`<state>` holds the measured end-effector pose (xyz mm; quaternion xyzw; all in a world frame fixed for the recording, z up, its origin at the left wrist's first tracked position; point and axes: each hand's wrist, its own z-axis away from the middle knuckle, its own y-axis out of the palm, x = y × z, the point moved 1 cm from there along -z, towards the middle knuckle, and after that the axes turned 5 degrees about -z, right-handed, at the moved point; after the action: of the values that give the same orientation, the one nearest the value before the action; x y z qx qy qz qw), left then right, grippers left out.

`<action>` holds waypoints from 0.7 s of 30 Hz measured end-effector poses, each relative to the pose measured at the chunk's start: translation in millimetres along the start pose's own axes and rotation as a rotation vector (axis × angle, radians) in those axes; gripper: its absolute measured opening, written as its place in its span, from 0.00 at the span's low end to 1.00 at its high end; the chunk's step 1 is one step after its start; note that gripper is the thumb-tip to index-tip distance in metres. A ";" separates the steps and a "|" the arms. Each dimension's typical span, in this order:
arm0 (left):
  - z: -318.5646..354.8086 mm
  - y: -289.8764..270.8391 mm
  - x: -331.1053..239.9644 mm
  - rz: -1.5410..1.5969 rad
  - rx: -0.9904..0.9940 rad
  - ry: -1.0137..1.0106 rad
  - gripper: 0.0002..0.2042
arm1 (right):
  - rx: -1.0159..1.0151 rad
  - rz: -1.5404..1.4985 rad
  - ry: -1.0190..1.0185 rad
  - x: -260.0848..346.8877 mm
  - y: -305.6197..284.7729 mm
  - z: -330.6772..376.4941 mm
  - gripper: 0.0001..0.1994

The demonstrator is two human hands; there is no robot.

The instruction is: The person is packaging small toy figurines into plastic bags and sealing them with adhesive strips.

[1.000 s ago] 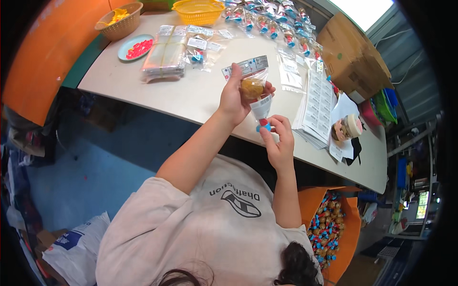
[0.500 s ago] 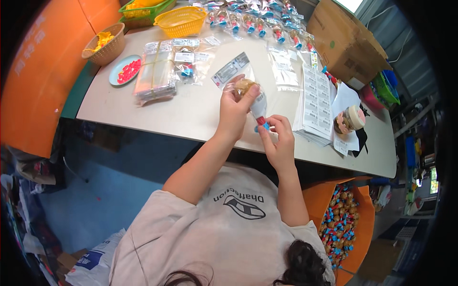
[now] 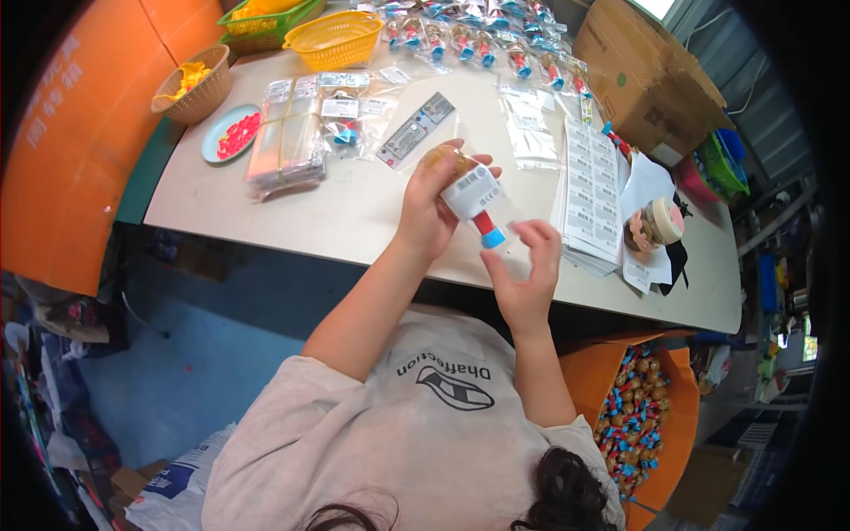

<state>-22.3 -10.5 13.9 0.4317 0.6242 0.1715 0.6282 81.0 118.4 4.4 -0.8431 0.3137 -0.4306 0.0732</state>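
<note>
1. The left hand (image 3: 425, 217) is clenched around a small packaged toy (image 3: 469, 190), a brown round-headed figure in a clear bag with a white label and a red-and-blue base, held just above the near edge of the counter (image 3: 354, 212).
2. The right hand (image 3: 527, 274) is beside the toy's blue end, its fingers (image 3: 540, 234) spread and released; whether they pinch the clear bag's edge cannot be told.
3. On the counter behind the hands lie a grey label strip (image 3: 414, 130), a banded stack of clear bags (image 3: 285, 146) and loose bags (image 3: 522, 124).
4. Along the far edge runs a row of packaged toys (image 3: 469, 35), with a yellow basket (image 3: 338, 40) to its left.
5. A wicker basket (image 3: 193, 84) with yellow pieces and a light blue plate (image 3: 232, 133) with red pieces sit at the left end.
6. Sheets of white labels (image 3: 591, 190) lie to the right, next to a roll of tape (image 3: 653, 223).
7. A cardboard box (image 3: 651, 75) stands at the far right corner.
8. Below the counter, an orange bin (image 3: 646, 416) holds many similar toys.
</note>
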 end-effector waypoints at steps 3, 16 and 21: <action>-4.8 -3.5 -3.1 0.107 0.019 -0.011 0.18 | -0.067 -0.352 0.263 -5.9 -1.0 0.3 0.32; -17.0 -18.2 -7.4 0.099 -0.042 0.066 0.16 | 0.005 -0.946 0.843 -3.6 12.5 5.7 0.16; -16.0 -20.4 -7.9 0.073 -0.043 0.119 0.17 | 0.278 -1.220 1.080 5.7 18.8 -0.8 0.20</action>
<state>-45.0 -22.8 5.9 0.4297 0.6403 0.2329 0.5925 74.0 100.3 1.4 -0.5254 -0.2632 -0.7755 -0.2307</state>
